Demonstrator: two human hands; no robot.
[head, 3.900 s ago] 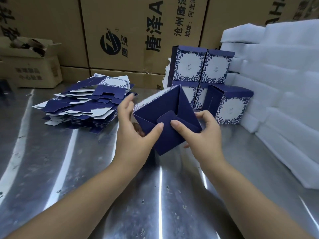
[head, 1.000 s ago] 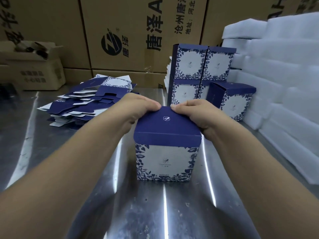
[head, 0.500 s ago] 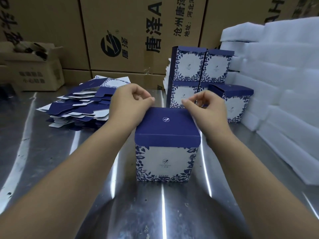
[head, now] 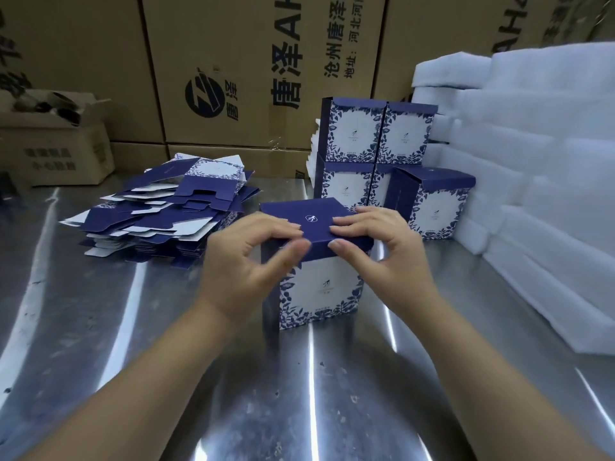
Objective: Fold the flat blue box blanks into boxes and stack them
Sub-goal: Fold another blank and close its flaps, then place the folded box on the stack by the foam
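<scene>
A folded blue box with a white floral front stands on the metal table in the middle. Its dark blue lid lies across the top. My left hand pinches the lid's front left edge between thumb and fingers. My right hand pinches the front right edge the same way. A heap of flat blue box blanks lies to the left. Finished boxes are stacked two high behind, with one more box standing at their right.
White foam sheets are piled along the right side. Large brown cartons form a wall at the back. A small open carton sits at the far left. The shiny metal table stretches toward me.
Both hands came from the lid's back edge to its front edge. The box has turned slightly and the lid now lies flatter on top.
</scene>
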